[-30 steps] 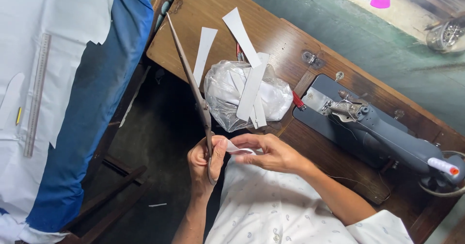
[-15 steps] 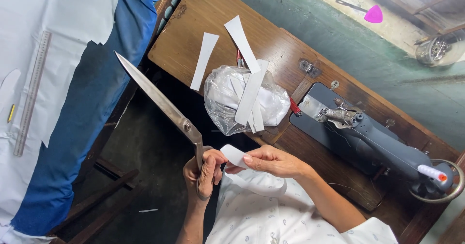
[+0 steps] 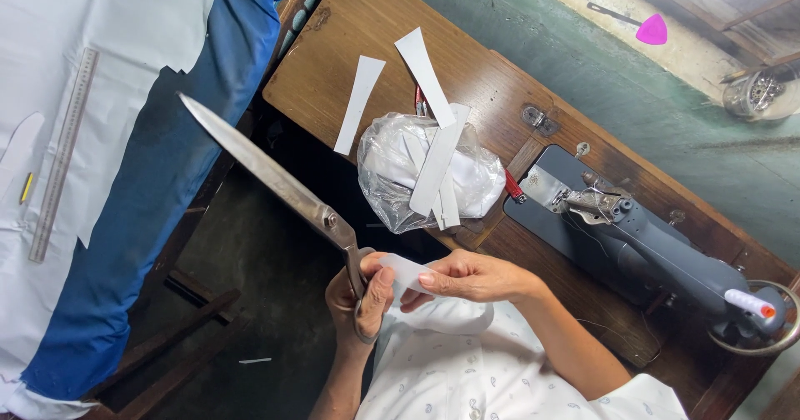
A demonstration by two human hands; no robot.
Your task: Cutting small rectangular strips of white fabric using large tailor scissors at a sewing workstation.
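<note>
A pair of long steel tailor's scissors [image 3: 275,182] is gripped at its handles by the left hand [image 3: 358,299], fingers curled shut through the loops, the closed blades pointed up and away toward the blue cloth [image 3: 158,187]. A small white fabric piece [image 3: 408,272] is pinched between thumb and fingers of the right hand [image 3: 467,277], just right of the scissor handles and touching the left hand's fingertips. Beyond the scissors, on the brown wooden sewing table [image 3: 333,78], a clear plastic bag of white cloth [image 3: 417,178] is seen with white strips [image 3: 437,170] laid over it. A grey sewing machine [image 3: 650,237] lies tipped to the right of the bag.
</note>
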